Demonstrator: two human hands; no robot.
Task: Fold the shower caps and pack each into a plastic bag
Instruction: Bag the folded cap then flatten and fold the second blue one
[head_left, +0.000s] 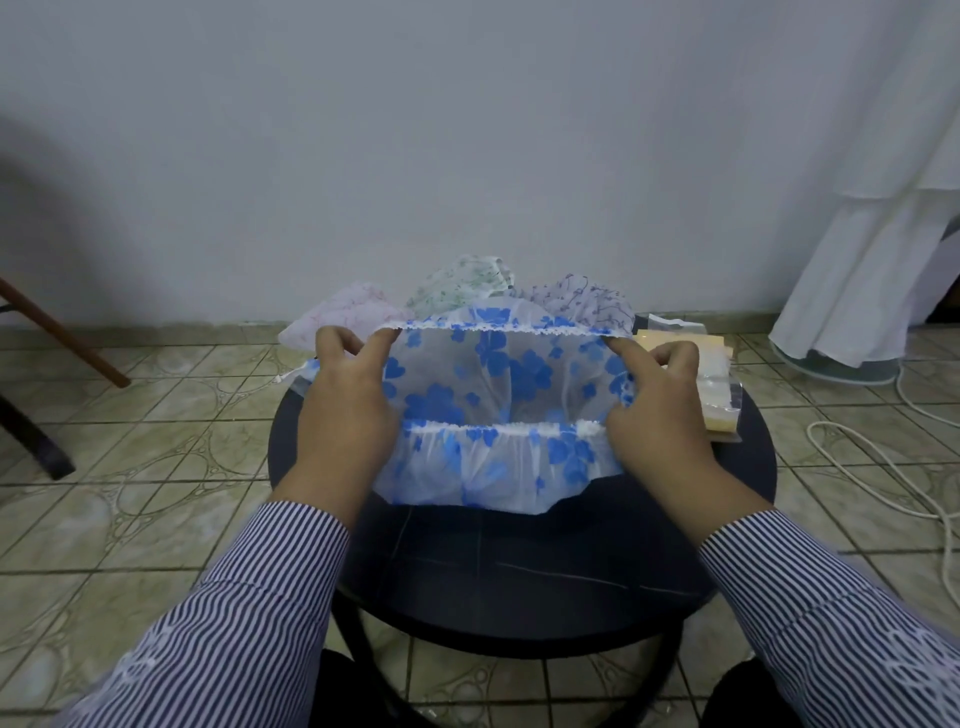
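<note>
The blue-flowered shower cap is being held stretched open above the round dark surface, its elastic rim pinched at each side by the fingers of the left hand and right hand. The thin, slippery, translucent film with its ruffled white edge is likely being strained; if a grip is loosened, the elastic may snap back and bunch. Three more caps are lying at the far edge, clear bags at the right.
</note>
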